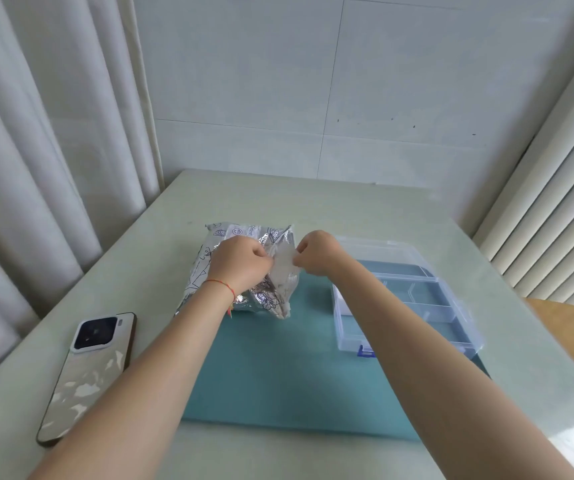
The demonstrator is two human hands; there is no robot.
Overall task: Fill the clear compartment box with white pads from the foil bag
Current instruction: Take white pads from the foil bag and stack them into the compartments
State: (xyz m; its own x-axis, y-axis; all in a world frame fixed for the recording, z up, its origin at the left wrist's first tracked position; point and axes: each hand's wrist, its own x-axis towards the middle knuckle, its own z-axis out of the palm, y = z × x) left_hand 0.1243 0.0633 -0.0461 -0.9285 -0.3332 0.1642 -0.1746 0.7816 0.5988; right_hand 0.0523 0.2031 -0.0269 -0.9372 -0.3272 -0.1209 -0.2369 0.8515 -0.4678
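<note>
Lying far left on the pale table (pixel 399 216), a phone in a silvery patterned case (pixel 88 375); next, the crinkled silver foil bag (pixel 209 251) at the teal mat's (pixel 278 375) back edge. Left hand (pixel 240 261), red string at wrist, and right hand (pixel 316 254) each pinch one thin white pad (pixel 283 263) between them, above the bag's mouth. Rightmost, the clear plastic compartment box (pixel 417 306) sits open, lid back, blue latch toward the camera.

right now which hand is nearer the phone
Left. The left hand grips the foil bag on the side where the phone lies; the right hand pinches the bag's far side, beside the clear compartment box.
</note>
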